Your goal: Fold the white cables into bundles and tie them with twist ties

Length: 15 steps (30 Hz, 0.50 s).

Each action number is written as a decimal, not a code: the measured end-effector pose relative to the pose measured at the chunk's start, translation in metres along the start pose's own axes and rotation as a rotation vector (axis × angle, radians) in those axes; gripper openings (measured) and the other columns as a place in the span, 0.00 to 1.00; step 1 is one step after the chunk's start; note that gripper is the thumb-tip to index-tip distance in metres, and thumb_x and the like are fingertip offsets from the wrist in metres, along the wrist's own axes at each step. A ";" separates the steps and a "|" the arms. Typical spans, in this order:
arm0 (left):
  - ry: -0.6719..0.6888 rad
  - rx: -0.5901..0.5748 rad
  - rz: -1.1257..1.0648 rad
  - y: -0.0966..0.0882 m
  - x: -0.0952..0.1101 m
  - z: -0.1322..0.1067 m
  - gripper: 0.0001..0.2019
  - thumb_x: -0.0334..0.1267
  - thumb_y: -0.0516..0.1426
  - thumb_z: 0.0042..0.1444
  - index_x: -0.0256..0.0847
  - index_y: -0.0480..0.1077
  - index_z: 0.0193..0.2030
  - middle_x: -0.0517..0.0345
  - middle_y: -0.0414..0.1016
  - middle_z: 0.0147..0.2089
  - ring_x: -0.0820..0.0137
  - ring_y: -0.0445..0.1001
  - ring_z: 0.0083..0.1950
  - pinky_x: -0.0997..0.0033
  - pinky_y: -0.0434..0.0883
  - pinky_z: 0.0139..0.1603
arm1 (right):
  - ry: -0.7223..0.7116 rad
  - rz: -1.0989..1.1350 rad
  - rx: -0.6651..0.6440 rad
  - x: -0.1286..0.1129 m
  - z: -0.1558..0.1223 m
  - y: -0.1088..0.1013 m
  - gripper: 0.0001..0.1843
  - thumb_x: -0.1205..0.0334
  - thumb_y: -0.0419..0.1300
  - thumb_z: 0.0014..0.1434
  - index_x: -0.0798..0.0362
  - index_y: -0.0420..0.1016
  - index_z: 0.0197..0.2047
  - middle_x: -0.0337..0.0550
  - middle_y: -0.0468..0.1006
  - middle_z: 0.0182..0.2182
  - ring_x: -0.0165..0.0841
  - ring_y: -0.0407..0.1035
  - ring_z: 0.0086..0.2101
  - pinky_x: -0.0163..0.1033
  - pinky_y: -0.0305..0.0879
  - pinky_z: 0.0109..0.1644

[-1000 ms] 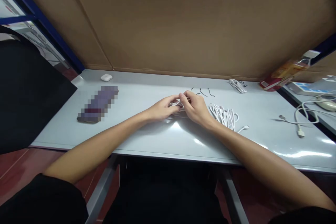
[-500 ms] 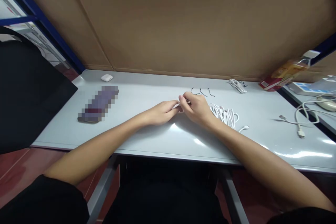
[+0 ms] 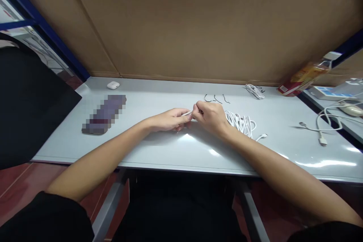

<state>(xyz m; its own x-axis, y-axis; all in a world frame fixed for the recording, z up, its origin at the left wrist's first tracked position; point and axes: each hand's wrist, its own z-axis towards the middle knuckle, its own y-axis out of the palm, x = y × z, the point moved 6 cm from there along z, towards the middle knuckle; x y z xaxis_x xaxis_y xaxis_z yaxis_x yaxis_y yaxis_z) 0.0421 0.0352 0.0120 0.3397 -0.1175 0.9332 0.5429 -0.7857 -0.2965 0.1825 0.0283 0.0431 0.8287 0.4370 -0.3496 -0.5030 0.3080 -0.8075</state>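
1. Holds a white cable (image 3: 186, 114) at the centre of the frame, just above the pale table (image 3: 159, 149).
2. Grips that cable in the left hand (image 3: 171, 120), thumb and fingers clamped on it from the left.
3. Curls the fingers of the right hand (image 3: 210, 115) in, thumb pressed to them, clamped at the right end of the same white cable. Cannot tell how much of it lies inside the fist.
4. Has a loosely looped white cord (image 3: 241, 121) just beside the right wrist, right of centre, with a plug end pointing right.
5. Has several short black strips (image 3: 217, 100) lying apart from one another just beyond the right hand.
6. Has a small coiled lead (image 3: 254, 91) farther back, upper right of centre, near a tilted bottle (image 3: 306, 77).
7. Has a pale two-ended cable (image 3: 330, 130) at the right of the frame, near a mouse (image 3: 351, 109).
8. Has a pixelated purplish object (image 3: 104, 115) at left of centre, with a small white case (image 3: 113, 85) beyond it.
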 end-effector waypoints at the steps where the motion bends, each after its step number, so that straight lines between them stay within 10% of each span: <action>1: 0.025 0.018 0.054 0.000 0.001 0.000 0.20 0.59 0.50 0.70 0.43 0.66 0.40 0.59 0.66 0.32 0.71 0.63 0.29 0.68 0.62 0.31 | 0.000 -0.008 0.005 0.000 0.000 0.000 0.15 0.64 0.52 0.61 0.49 0.55 0.24 0.37 0.65 0.19 0.29 0.52 0.22 0.39 0.46 0.30; 8: 0.099 0.358 0.726 -0.002 0.003 0.001 0.14 0.46 0.43 0.75 0.44 0.63 0.42 0.53 0.72 0.44 0.63 0.71 0.39 0.63 0.66 0.41 | 0.182 0.160 -0.122 0.010 0.001 0.003 0.21 0.61 0.51 0.65 0.48 0.50 0.21 0.34 0.57 0.17 0.30 0.50 0.21 0.40 0.45 0.30; 15: 0.064 0.345 0.823 -0.003 -0.003 0.004 0.17 0.49 0.42 0.75 0.44 0.62 0.37 0.55 0.72 0.37 0.62 0.69 0.34 0.64 0.59 0.36 | 0.270 0.267 -0.380 0.024 0.002 0.014 0.27 0.50 0.52 0.70 0.48 0.55 0.20 0.35 0.60 0.17 0.31 0.53 0.22 0.41 0.47 0.29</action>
<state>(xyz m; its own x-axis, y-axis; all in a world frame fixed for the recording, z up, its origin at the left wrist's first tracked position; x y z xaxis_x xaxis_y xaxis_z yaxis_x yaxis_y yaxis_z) 0.0423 0.0402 0.0089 0.6859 -0.6051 0.4043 0.3500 -0.2127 -0.9123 0.1951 0.0449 0.0242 0.7428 0.2101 -0.6357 -0.6222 -0.1340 -0.7713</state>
